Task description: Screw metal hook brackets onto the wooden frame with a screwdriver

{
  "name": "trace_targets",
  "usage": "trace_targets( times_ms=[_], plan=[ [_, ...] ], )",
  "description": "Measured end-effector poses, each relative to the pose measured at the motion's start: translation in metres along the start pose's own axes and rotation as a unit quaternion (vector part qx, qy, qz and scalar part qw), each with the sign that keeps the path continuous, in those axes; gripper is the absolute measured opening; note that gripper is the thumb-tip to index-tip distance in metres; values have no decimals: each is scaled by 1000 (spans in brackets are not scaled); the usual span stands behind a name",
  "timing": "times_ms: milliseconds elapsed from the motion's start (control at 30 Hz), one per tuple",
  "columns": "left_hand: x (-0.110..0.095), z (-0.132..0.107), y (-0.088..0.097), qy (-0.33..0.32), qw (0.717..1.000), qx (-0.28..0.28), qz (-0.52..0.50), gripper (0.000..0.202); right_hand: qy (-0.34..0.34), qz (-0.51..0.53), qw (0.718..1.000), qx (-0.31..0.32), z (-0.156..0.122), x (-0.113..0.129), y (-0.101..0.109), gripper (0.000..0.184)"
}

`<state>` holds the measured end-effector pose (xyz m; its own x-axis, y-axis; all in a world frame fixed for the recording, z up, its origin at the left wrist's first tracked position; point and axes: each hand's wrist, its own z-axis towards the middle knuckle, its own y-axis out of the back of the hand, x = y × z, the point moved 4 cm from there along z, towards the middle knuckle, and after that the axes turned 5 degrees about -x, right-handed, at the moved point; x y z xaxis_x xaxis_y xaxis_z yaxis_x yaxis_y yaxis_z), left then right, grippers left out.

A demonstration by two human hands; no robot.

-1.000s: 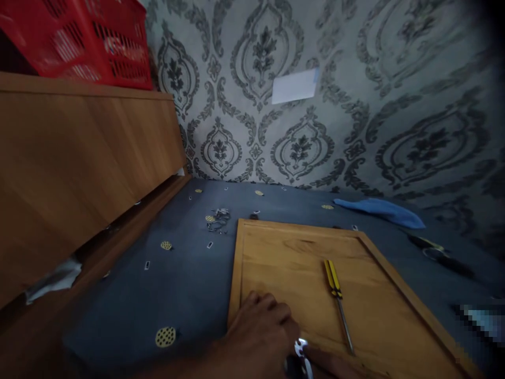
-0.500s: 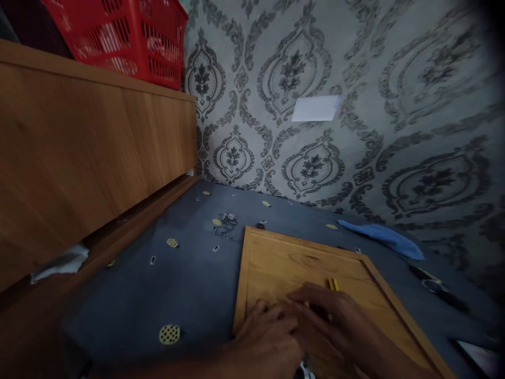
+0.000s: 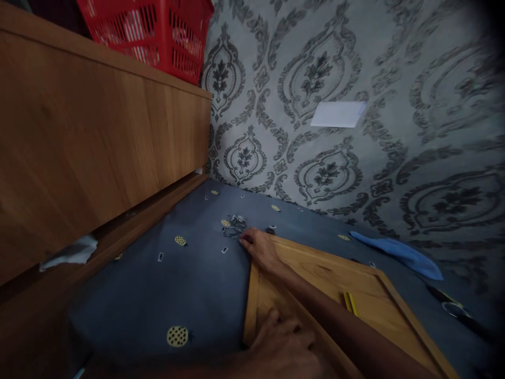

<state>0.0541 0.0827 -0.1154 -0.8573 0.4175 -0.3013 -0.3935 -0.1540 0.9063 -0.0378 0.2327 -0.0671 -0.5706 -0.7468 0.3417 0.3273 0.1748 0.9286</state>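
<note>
My right hand point(image 3: 260, 250) reaches over the far left corner of a framed wooden panel point(image 3: 323, 268). Its fingers are bent and pressed together beside a small heap of grey metal pieces point(image 3: 235, 223) on the dark cloth; whatever sits between the fingertips is hidden. Near the bottom of the view, my left hand point(image 3: 282, 342) rests on the panel's near left part, fingers slightly bent and apart. A yellow stick with a dark stripe point(image 3: 350, 304) lies on the panel, to the right of my right forearm.
Dark blue cloth point(image 3: 205, 279) with pineapple prints covers the work surface. A blue cloth point(image 3: 398, 253) and a black-handled tool point(image 3: 461, 313) lie at right. Wooden drawers point(image 3: 102, 131) stand on the left beneath a red basket point(image 3: 158, 37). Patterned wallpaper point(image 3: 276, 121) closes the back.
My right hand has moved from beside my left hand, away and leftward to the heap of metal pieces. My left hand stays on the panel. The view has shifted slightly left.
</note>
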Motion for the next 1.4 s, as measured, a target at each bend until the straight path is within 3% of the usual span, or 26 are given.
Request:
trace_targets(
  times_ms=[100,567,967,1200,1400],
  plan=[
    [-1,1,1,23,1000,12,-1,13,-13,-17,1000,-1,4,3,-3,32],
    [-2,1,8,5,999,32,-5,11,-22,-46,999,-10,3,12,-5,30],
    [-3,-5,13,-5,1000,14,-3,15,-9,-37,999,-1,10,14,-9,31],
    [-4,-5,15,4,999,37,-21,19,-51,-27,998,-3,19,11,-18,33],
    [-5,-4,19,3,998,56,-28,29,-31,7,999,-11,16,5,-19,31]
  ],
)
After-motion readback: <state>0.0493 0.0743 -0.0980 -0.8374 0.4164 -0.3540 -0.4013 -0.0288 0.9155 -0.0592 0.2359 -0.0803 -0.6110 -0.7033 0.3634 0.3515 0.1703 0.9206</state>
